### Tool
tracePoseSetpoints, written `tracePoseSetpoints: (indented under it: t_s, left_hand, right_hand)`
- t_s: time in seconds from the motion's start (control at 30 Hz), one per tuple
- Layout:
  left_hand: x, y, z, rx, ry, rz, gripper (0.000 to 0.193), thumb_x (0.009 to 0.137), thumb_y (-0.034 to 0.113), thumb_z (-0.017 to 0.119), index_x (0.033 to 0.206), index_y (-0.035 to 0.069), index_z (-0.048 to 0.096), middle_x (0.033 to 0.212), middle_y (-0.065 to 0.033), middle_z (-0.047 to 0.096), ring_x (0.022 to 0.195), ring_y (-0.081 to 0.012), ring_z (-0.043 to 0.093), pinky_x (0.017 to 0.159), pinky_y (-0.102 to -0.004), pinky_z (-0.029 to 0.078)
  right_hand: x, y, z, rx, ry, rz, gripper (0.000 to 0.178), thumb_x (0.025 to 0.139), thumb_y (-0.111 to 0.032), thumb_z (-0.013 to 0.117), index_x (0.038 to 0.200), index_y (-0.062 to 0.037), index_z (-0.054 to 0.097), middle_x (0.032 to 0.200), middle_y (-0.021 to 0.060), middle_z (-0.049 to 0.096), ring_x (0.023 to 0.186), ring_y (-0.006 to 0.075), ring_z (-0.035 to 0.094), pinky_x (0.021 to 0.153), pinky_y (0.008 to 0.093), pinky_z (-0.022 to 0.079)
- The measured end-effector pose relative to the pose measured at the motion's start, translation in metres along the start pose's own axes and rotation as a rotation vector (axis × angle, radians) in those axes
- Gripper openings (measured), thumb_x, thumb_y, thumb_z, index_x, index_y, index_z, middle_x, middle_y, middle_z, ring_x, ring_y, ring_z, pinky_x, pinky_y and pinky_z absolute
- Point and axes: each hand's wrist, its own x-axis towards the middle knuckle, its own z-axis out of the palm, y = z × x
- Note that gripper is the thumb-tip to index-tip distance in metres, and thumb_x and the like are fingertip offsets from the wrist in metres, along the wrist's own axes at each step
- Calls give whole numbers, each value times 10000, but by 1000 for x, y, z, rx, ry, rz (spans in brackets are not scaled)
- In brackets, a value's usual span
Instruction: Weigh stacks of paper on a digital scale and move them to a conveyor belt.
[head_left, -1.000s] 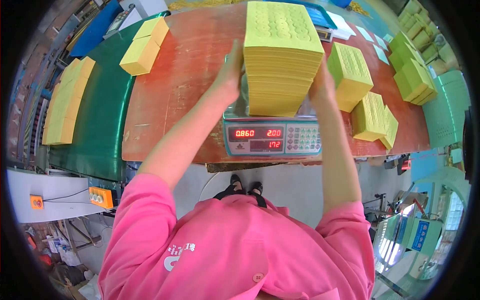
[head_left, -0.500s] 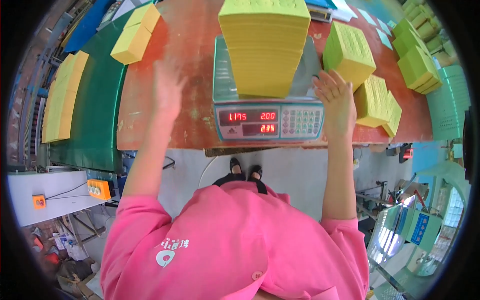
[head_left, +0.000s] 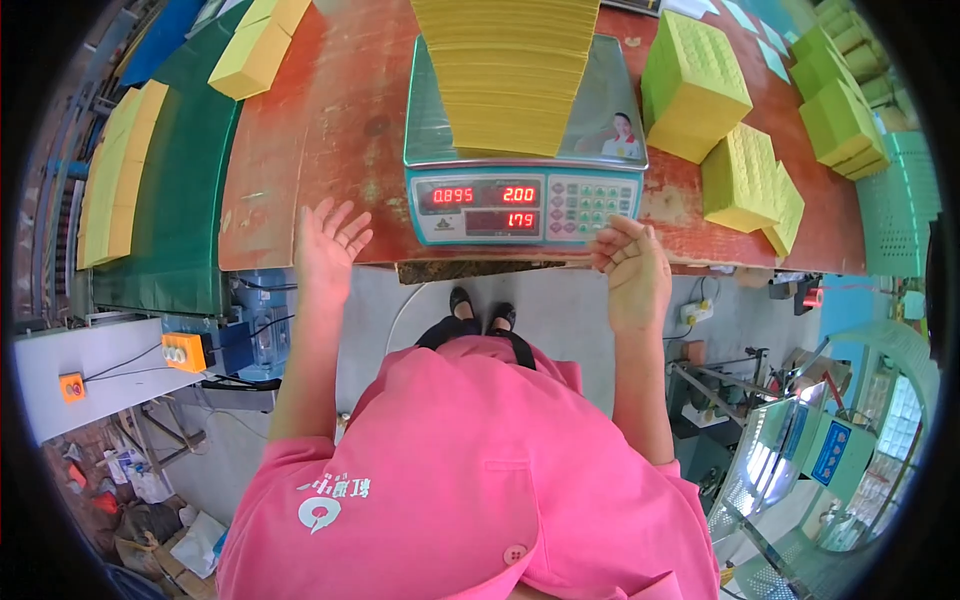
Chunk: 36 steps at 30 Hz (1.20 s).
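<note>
A tall stack of yellow paper sheets (head_left: 508,85) stands on the metal pan of a digital scale (head_left: 420,120), whose red display is lit. To the left of the scale, over the front edge of the red table, my left hand (head_left: 332,245) hangs with fingers apart and holds nothing. My right hand (head_left: 632,270) is just in front of the scale's keypad, palm up, its fingers loosely curled and apart, also bare. Neither hand touches the stack. The top of the stack runs out of the picture.
Embossed yellow paper blocks (head_left: 695,85) and smaller yellow blocks (head_left: 740,180) lie right of the scale on the red table (head_left: 350,110). Green blocks (head_left: 838,120) are farther right. On the left, a green belt surface (head_left: 185,180) carries a row of yellow blocks (head_left: 120,175).
Both hands have drawn back from beside the stack toward me, down to the table's front edge. The scale's displayed reading has dropped. My view has shifted slightly.
</note>
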Motion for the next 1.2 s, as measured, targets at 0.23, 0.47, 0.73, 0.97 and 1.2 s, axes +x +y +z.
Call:
tracePoseSetpoints:
  t_s: [0.23, 0.47, 0.73, 0.97, 1.2]
  left_hand:
    - [-3, 3, 13, 37, -23, -14, 649, 1030, 494, 364, 1467, 19, 294, 1418, -223, 438, 1200, -365, 549, 972, -462, 478]
    - [5, 18, 44, 127, -122, 36, 674, 1026, 507, 365, 1441, -22, 323, 1405, -220, 455, 1178, -330, 563, 967, -435, 477]
    - [45, 83, 109, 139, -317, 174, 685, 1008, 520, 397, 1435, -15, 359, 1405, -202, 471, 1235, -308, 512, 1020, -439, 416]
    - [66, 151, 232, 174, -591, 39, 737, 883, 600, 597, 1368, 57, 486, 1286, -114, 576, 1121, -221, 531, 1016, -406, 382]
    - [44, 150, 245, 184, -827, -186, 536, 942, 391, 588, 1332, 28, 530, 1272, -116, 626, 1133, -209, 615, 974, -366, 485]
  right_hand:
    - [-5, 6, -19, 47, 59, 50, 406, 1024, -311, 450, 1141, 45, 606, 948, 124, 672, 875, 221, 639, 804, 357, 503]
    - [-6, 8, -17, 40, 90, 49, 407, 1028, -310, 436, 1146, 43, 603, 944, 132, 673, 851, 231, 644, 803, 359, 503]
    - [20, -4, 21, -94, -35, -58, 339, 1037, -228, 445, 1153, 41, 616, 1001, 113, 678, 929, 204, 647, 854, 356, 501]
    - [120, -31, 115, -259, -220, -471, 441, 1056, -288, 406, 1361, 6, 527, 1341, 131, 571, 1237, 194, 534, 1014, 321, 415]
    - [84, -1, 155, -34, -115, -305, 470, 1046, -325, 421, 1392, -11, 478, 1328, 87, 544, 1237, 195, 499, 1054, 319, 376]
